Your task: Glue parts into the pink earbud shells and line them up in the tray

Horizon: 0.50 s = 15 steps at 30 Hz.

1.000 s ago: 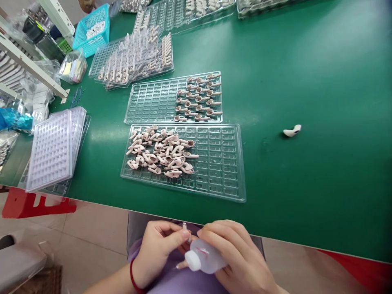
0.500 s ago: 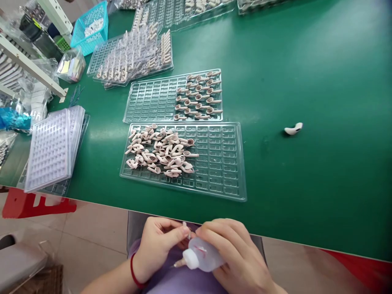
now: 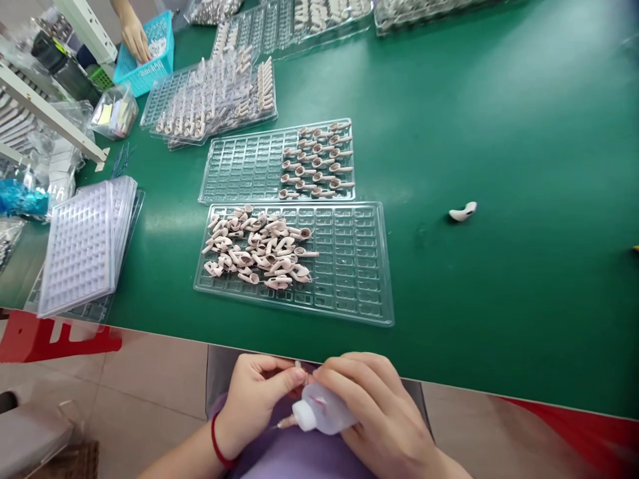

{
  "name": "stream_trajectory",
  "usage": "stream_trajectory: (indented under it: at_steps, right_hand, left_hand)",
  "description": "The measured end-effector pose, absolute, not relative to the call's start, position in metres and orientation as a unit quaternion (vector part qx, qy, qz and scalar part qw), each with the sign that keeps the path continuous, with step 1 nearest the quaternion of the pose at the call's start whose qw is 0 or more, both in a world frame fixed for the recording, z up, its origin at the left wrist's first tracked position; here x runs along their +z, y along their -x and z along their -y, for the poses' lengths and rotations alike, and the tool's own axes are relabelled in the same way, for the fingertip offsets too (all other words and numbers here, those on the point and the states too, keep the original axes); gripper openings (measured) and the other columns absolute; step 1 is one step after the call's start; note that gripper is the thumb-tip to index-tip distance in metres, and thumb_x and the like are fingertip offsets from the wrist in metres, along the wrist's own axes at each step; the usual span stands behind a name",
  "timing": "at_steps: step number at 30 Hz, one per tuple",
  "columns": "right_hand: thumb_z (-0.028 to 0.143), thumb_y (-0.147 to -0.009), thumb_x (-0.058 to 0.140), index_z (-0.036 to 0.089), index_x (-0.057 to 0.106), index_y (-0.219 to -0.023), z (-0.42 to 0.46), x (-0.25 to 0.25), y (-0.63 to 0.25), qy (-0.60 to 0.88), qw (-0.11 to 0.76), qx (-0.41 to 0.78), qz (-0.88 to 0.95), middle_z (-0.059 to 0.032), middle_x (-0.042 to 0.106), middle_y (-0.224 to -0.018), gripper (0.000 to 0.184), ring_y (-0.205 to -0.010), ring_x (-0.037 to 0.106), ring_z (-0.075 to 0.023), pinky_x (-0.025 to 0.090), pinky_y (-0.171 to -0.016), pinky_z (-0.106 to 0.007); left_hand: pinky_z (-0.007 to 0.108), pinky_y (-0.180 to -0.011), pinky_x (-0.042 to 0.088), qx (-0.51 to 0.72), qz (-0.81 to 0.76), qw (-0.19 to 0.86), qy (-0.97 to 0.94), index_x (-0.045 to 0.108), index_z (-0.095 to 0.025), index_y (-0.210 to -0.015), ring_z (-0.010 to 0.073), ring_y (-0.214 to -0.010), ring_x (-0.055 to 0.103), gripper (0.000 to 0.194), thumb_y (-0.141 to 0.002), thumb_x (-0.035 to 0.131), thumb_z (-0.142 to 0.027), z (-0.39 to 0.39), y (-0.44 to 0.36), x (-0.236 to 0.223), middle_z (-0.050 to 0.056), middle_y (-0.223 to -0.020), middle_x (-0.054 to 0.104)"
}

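Observation:
Over my lap, just below the table edge, my left hand [image 3: 259, 389] pinches a small white earphone shell [image 3: 298, 364] between thumb and forefinger; most of it is hidden by the fingers. My right hand [image 3: 372, 406] is wrapped round a translucent squeeze bottle [image 3: 327, 409] with a white cap and a fine needle tip that points left, away from the shell. The right fingertips meet the left ones near the shell. In front of me, a clear tray [image 3: 349, 266] carries a heap of white earphone shells [image 3: 259, 246] on its left half.
Behind it, a second tray [image 3: 244, 163] has shells in rows at its right. A lone white shell [image 3: 463, 211] lies to the right. Stacked trays [image 3: 80, 246] stand left. Another person's hand [image 3: 134, 36] reaches into a blue basket [image 3: 144, 76] at the back left.
Another person's hand has come into the blue basket. My view has shifted slightly, while my hands keep nearly the same pose and hold the same things.

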State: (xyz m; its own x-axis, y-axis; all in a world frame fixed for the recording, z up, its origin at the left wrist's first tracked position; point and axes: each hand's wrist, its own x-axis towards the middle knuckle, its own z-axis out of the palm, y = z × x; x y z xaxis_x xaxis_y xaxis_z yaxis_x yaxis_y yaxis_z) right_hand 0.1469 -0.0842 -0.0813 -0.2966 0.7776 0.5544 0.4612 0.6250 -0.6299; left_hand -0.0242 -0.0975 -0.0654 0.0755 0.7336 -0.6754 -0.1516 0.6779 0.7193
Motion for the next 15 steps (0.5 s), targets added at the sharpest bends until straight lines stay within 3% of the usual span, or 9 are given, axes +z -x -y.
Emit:
stream_trajectory:
  at_steps: [5, 9, 12, 15]
  right_hand:
    - [0.002, -0.083, 0.056, 0.019, 0.059, -0.106, 0.068, -0.072, -0.164, 0.354, 0.458, 0.276, 0.767, -0.0056, 0.065, -0.082, 0.029, -0.071, 0.061, -0.0157, 0.054, -0.06, -0.027]
    - [0.01, -0.08, 0.068, 0.022, 0.058, -0.107, 0.055, -0.068, -0.175, 0.376, 0.5, 0.275, 0.73, -0.0043, 0.065, -0.083, 0.031, -0.069, 0.065, -0.0162, 0.057, -0.058, -0.027]
    - [0.014, -0.081, 0.069, 0.022, 0.059, -0.106, 0.05, -0.069, -0.174, 0.386, 0.522, 0.261, 0.715, -0.0038, 0.064, -0.082, 0.028, -0.067, 0.064, -0.0156, 0.057, -0.056, -0.026]
    - [0.013, -0.083, 0.069, 0.021, 0.058, -0.106, 0.049, -0.072, -0.171, 0.38, 0.532, 0.246, 0.715, -0.0038, 0.063, -0.08, 0.027, -0.066, 0.063, -0.0151, 0.057, -0.055, -0.026]
  left_hand:
    - [0.025, -0.063, 0.051, 0.255, -0.6, 0.638, -0.41, 0.08, -0.016, -0.078, 0.0167, -0.065, 0.066, 0.012, -0.075, 0.076, -0.028, 0.088, 0.042, -0.034, 0.007, -0.075, 0.077]
    - [0.025, -0.062, 0.053, 0.311, -0.54, 0.423, -0.658, 0.078, -0.019, -0.082, 0.0167, -0.067, 0.068, 0.005, -0.077, 0.077, -0.02, 0.044, 0.053, -0.006, 0.006, -0.077, 0.077]
    - [0.026, -0.061, 0.054, 0.359, -0.494, 0.272, -0.744, 0.076, -0.019, -0.081, 0.0158, -0.065, 0.067, 0.004, -0.08, 0.076, -0.023, -0.024, 0.057, 0.002, 0.005, -0.074, 0.075]
    - [0.026, -0.069, 0.055, 0.32, -0.489, 0.145, -0.799, 0.076, -0.017, -0.081, 0.0164, -0.074, 0.07, 0.01, -0.086, 0.067, -0.015, -0.11, 0.055, -0.001, 0.005, -0.079, 0.077]
